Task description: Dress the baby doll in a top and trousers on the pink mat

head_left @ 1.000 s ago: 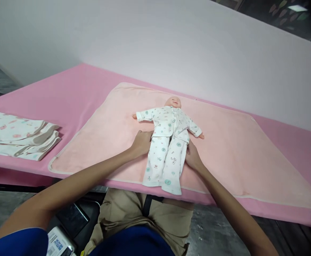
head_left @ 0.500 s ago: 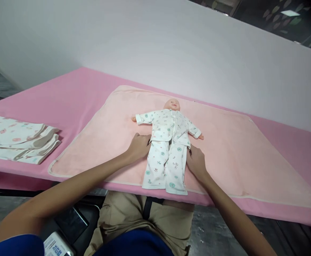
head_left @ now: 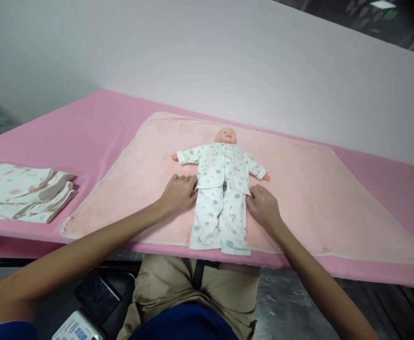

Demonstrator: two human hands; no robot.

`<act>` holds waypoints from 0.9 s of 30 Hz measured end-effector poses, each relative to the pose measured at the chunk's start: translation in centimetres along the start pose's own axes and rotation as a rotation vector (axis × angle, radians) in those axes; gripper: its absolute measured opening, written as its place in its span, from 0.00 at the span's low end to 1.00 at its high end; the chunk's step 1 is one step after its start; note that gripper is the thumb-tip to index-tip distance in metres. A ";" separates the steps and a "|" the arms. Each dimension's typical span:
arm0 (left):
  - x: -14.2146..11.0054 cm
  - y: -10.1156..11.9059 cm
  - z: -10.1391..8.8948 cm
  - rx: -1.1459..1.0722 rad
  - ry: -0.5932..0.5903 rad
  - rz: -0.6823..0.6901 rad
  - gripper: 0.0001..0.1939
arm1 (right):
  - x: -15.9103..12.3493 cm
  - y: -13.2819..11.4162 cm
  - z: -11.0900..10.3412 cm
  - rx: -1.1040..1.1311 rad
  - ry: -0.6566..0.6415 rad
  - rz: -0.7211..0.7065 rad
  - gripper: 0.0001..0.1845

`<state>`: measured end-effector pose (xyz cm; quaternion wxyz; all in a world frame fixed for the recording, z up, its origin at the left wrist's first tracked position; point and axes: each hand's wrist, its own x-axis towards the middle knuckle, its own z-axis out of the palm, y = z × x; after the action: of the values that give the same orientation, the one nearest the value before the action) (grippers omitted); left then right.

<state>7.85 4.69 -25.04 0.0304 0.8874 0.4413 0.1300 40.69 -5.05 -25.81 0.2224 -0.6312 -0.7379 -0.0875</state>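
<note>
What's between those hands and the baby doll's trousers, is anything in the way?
Nothing that I can see. The left hand and the right hand are right at the two sides of the printed trousers, near the waist. The folded printed cloth lies well off to the left.

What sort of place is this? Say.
Probably a baby-care practice room: a doll in white printed clothes lies on a peach fabric mat, with folded white printed cloths beside it on a pink-covered table.
</note>
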 end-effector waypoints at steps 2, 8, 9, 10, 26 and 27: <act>-0.2 -0.3 -0.8 -0.003 0.003 0.014 0.08 | -0.3 0.4 -0.5 -0.004 0.010 -0.076 0.13; 2.4 1.4 -4.1 -0.223 0.006 0.090 0.16 | 2.8 -1.2 -2.7 0.218 0.002 -0.082 0.12; 3.5 2.1 -4.4 -0.225 0.018 0.097 0.16 | 4.2 -1.9 -2.8 0.242 -0.030 -0.056 0.13; 4.8 2.8 -4.7 -0.221 0.028 0.091 0.15 | 5.7 -2.6 -2.8 0.255 -0.076 -0.022 0.15; 13.9 2.2 -6.2 -0.582 -0.366 0.004 0.11 | 14.6 -1.9 -3.5 0.653 -0.589 0.146 0.18; 13.9 2.0 -6.0 -0.611 -0.377 0.012 0.13 | 14.5 -1.6 -3.2 0.696 -0.591 0.143 0.18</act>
<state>15.85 14.14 -16.12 0.3744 0.8483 0.3635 0.0902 38.32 6.31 -16.36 0.2067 -0.5661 -0.7096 0.3649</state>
